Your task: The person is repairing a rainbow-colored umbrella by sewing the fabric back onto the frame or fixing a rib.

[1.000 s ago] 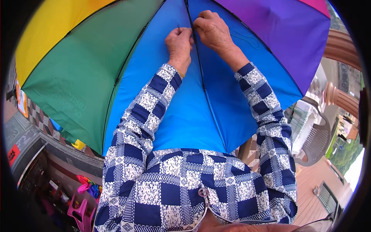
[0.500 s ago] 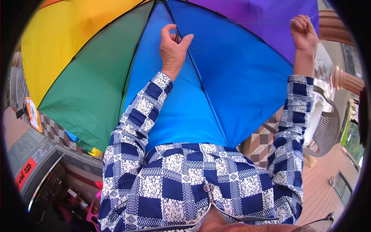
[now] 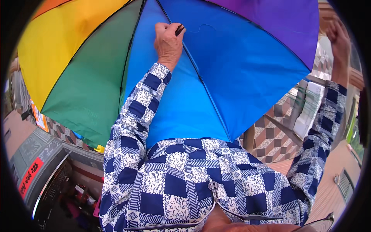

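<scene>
Blue toward the torso [image 3: 216, 174], the umbrella [image 3: 243, 89] lies spread, seemingly keeping a rib [image 3: 200, 76] reachable, left hand [image 3: 168, 43] gripping a dark thing [image 3: 179, 30] there, right hand [image 3: 340, 42] raised, grip too blurred to tell.

Top: long-sleeved jacket [image 3: 216, 170], checked navy and white. Plain navy squares alternate with white squares flecked in navy; striped bands run between them, with small diamond-like motifs where bands cross. Left sleeve [image 3: 135, 112] and right sleeve [image 3: 315, 145] carry the same pattern and reach the wrists. Front: zip pull [image 3: 213, 186], round, greyish, pierced with holes; neckline open in a V. Left hand [image 3: 169, 41] and right hand [image 3: 341, 44] bare, the latter blurred. Glasses [image 3: 331, 217] partly visible, thin dark rim
</scene>
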The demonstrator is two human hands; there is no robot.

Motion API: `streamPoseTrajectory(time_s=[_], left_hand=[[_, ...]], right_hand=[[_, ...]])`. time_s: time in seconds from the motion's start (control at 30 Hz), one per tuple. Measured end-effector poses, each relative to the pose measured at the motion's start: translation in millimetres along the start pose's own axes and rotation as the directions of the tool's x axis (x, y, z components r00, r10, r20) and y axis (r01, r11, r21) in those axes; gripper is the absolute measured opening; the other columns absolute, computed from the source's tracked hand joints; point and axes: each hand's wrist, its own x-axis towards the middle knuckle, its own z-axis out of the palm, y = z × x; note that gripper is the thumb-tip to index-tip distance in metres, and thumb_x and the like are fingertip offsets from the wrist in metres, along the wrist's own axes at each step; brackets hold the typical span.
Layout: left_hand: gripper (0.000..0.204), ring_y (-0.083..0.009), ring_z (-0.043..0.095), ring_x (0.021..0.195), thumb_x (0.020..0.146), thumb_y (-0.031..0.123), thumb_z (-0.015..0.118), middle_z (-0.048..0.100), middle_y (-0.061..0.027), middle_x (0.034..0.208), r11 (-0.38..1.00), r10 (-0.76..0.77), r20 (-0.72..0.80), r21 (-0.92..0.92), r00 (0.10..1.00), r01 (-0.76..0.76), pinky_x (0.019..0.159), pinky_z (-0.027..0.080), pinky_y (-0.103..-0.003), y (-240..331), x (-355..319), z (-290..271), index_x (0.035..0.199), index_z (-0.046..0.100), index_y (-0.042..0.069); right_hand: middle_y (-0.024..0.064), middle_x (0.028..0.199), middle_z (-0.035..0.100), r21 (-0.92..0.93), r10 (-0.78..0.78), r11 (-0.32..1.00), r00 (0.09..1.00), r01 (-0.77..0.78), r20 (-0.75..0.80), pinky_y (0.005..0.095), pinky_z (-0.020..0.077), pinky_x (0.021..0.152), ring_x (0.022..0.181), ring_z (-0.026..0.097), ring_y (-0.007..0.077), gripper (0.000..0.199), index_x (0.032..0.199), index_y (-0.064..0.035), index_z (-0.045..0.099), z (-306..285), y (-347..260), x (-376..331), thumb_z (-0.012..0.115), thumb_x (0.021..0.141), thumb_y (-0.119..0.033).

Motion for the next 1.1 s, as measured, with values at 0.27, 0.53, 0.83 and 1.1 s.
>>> streamPoseTrajectory(time_s=[0.27, 0.53, 0.83, 1.1], left_hand=[[0.016, -0.0205, 0.056, 0.070, 0.075, 0.022, 0.066, 0.056, -0.0074, 0.077, 0.990, 0.058, 0.099, -0.133, 0.993, -0.045, 0.063, 0.047, -0.032, -17, 7, -6, 0.081, 0.066, 0.007], [0.016, -0.0060, 0.053, 0.068, 0.078, 0.016, 0.066, 0.059, 0.0008, 0.071, 0.967, 0.007, 0.337, -0.240, 0.942, 0.079, 0.062, 0.044, -0.021, -19, 6, -3, 0.081, 0.063, 0.000], [0.012, -0.0086, 0.045, 0.049, 0.081, 0.013, 0.063, 0.055, -0.0016, 0.067, 0.388, -0.526, 0.380, -0.689, 0.761, 0.612, 0.044, 0.035, -0.024, -32, 0, -7, 0.078, 0.056, 0.004], [0.018, -0.0083, 0.046, 0.052, 0.078, 0.016, 0.065, 0.053, -0.0011, 0.063, 0.621, -0.460, 0.374, -0.512, 0.805, 0.593, 0.046, 0.036, -0.025, -39, -8, 1, 0.072, 0.052, 0.005]], right_hand=[[0.0010, 0.074, 0.058, -0.281, 0.173, 0.957, 0.927, -0.078, 0.332, 0.0219, 0.0437, 0.058, 0.066, 0.053, 0.0086, 0.012, 0.086, -0.0032, 0.063, 331, 185, -48, 0.059, 0.080, -0.013], [0.0018, 0.074, 0.059, -0.311, 0.102, 0.949, 0.986, -0.056, 0.133, 0.0248, 0.0444, 0.057, 0.066, 0.053, 0.0088, 0.014, 0.087, -0.0011, 0.062, 411, 259, -44, 0.061, 0.078, -0.012], [0.0023, 0.076, 0.060, -0.323, -0.182, 0.939, 0.965, 0.115, -0.187, 0.0273, 0.0456, 0.060, 0.070, 0.056, 0.0111, 0.006, 0.082, -0.0027, 0.060, 407, 257, -57, 0.058, 0.080, -0.008], [0.0127, 0.086, 0.057, 0.779, 0.034, 0.616, 0.985, 0.114, -0.171, 0.0322, 0.0464, 0.069, 0.071, 0.051, 0.0195, 0.006, 0.087, 0.0000, 0.051, 114, 209, -33, 0.049, 0.089, -0.005]])
